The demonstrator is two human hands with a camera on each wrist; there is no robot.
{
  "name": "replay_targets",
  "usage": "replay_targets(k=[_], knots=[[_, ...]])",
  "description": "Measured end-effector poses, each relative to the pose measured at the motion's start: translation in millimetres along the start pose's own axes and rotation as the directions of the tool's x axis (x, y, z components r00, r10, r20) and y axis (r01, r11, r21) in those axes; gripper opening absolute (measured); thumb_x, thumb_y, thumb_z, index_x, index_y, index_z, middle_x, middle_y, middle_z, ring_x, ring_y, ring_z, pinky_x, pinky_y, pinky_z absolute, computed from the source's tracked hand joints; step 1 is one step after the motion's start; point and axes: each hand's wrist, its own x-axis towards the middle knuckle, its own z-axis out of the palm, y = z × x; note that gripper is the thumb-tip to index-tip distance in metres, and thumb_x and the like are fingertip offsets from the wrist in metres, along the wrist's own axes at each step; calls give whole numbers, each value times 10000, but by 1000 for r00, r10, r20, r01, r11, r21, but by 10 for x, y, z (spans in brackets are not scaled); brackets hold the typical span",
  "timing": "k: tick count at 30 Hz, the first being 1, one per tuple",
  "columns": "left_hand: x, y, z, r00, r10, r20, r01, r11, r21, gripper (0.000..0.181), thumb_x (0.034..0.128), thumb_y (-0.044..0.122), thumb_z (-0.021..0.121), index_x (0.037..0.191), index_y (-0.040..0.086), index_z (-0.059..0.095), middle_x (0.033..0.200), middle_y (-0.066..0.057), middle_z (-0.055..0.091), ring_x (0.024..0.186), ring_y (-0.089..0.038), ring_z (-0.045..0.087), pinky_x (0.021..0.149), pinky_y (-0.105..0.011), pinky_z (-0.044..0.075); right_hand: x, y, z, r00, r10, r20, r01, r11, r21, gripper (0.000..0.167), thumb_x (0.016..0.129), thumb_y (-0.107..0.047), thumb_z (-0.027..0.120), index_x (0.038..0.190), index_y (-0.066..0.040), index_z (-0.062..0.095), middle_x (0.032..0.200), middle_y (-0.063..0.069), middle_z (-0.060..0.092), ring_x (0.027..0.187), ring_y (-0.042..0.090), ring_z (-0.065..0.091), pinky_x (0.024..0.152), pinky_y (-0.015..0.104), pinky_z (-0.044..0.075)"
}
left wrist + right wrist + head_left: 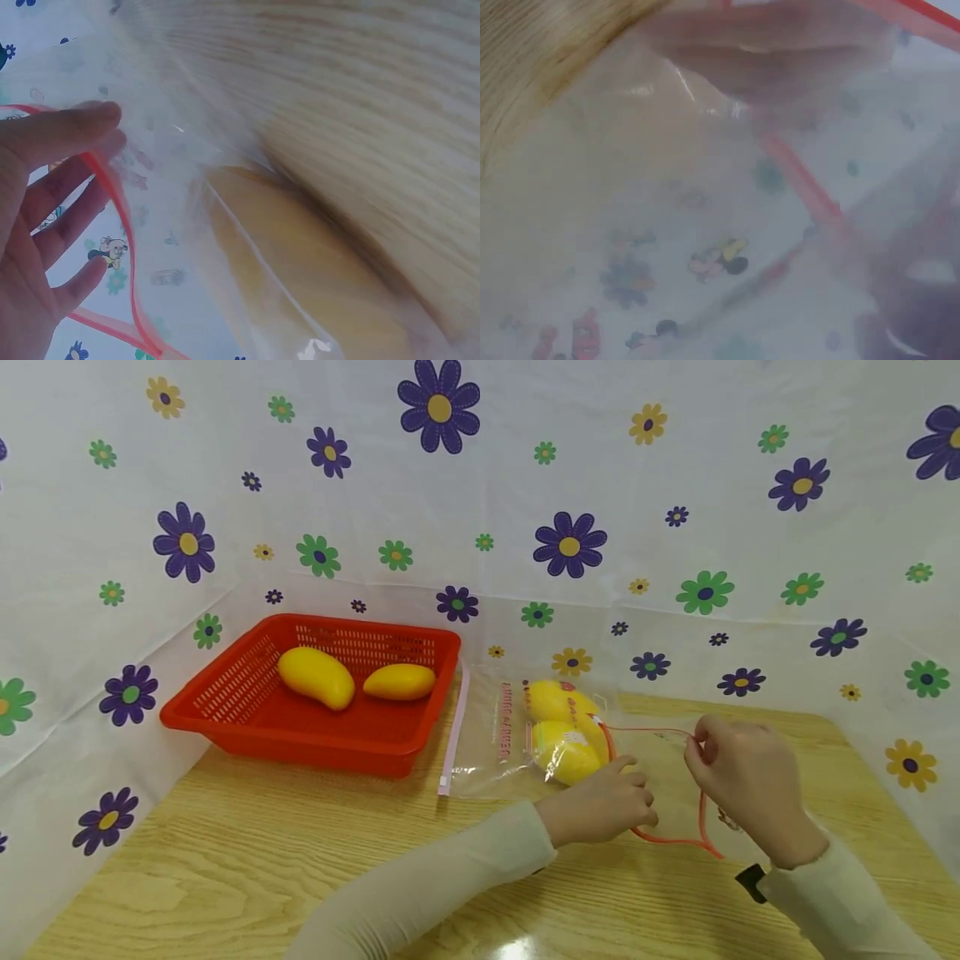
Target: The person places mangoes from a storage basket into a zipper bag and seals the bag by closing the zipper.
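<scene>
Near the middle of the table, a clear zip bag (486,768) with a pink slide strip lies beside yellow mangoes (566,752), which show through plastic. To its right, a clear zip bag with a red-edged mouth (675,841) stands spread between both hands. My left hand (603,802) holds the near part of this red edge; in the left wrist view, the thumb (94,116) and a finger lie on either side of it. My right hand (750,772) pinches the far right part of the edge. Blurred plastic with cartoon prints (716,262) fills the right wrist view.
A red plastic basket (315,745) stands at the left with two mangoes (317,677) in it. Wood-grain table (247,860) spreads below. White flowered cloth (480,485) hangs behind and at both sides.
</scene>
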Motion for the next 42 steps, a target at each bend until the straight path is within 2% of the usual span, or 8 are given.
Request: replay_targets(k=[6, 12, 18, 24, 27, 32, 37, 42], knots=[[-47, -43, 44, 997, 24, 73, -16, 994, -113, 249, 890, 254, 611, 1069, 418, 669, 1085, 215, 657, 1061, -26, 553, 1114, -325, 300, 3, 16, -74, 999, 39, -4, -39, 999, 5, 96, 703, -65, 683, 675, -45, 593, 484, 6, 518, 425, 122, 393, 482, 349, 371], [-107, -95, 53, 996, 49, 71, -40, 991, -127, 231, 883, 252, 616, 1064, 382, 675, 1067, 209, 660, 1017, -26, 562, 1115, -317, 311, -17, 23, -115, 999, 33, -35, -33, 999, 12, 101, 686, -67, 685, 664, -66, 587, 482, -3, 508, 439, 125, 398, 484, 342, 351], [-156, -126, 63, 999, 50, -16, -52, 995, -84, 251, 874, 223, 650, 1085, 359, 658, 1073, 187, 645, 1038, -32, 554, 1092, -289, 334, -27, 0, -71, 999, -11, -41, 12, 1000, 15, 106, 681, -86, 677, 645, -86, 578, 462, -44, 468, 438, 82, 356, 518, 360, 366], [-202, -138, 68, 994, 37, -103, -41, 999, -31, 276, 856, 235, 666, 1111, 338, 641, 1089, 165, 627, 1074, -57, 544, 1073, -303, 357, -26, -35, -25, 999, -30, -30, 31, 999, 24, 109, 683, -86, 671, 638, -94, 572, 453, -59, 445, 438, 74, 346, 529, 385, 388], [-269, -167, 17, 995, 17, -102, -21, 999, -38, 339, 823, 268, 701, 1146, 330, 617, 1119, 153, 612, 1100, -64, 537, 1067, -317, 365, -25, -50, -15, 999, -41, -25, 42, 999, 28, 109, 687, -83, 665, 643, -87, 565, 449, -52, 447, 436, 77, 349, 538, 400, 406], [-445, -273, -125, 999, -34, -39, 31, 997, -70, 449, 813, 355, 707, 1232, 313, 551, 1186, 113, 571, 1151, -89, 508, 1071, -333, 344, -26, -45, -4, 998, -59, -33, 60, 998, 27, 107, 687, -81, 659, 652, -76, 559, 450, -37, 454, 429, 79, 353, 525, 402, 411], [-666, -383, -332, 997, -75, -10, 74, 994, -79, 511, 828, 420, 675, 1296, 298, 513, 1240, 75, 544, 1187, -127, 495, 1101, -353, 323, -31, -39, -8, 998, -50, -37, 51, 998, 35, 109, 684, -79, 661, 649, -78, 557, 448, -48, 427, 435, 80, 338, 542, 416, 406], [-912, -435, -544, 994, -104, -18, 101, 989, -108, 480, 836, 411, 660, 1273, 275, 514, 1213, 55, 537, 1155, -150, 501, 1084, -384, 331, -44, -30, -17, 999, -35, -29, 37, 998, 45, 120, 686, -72, 663, 642, -87, 552, 451, -57, 407, 442, 80, 330, 555, 416, 403]])
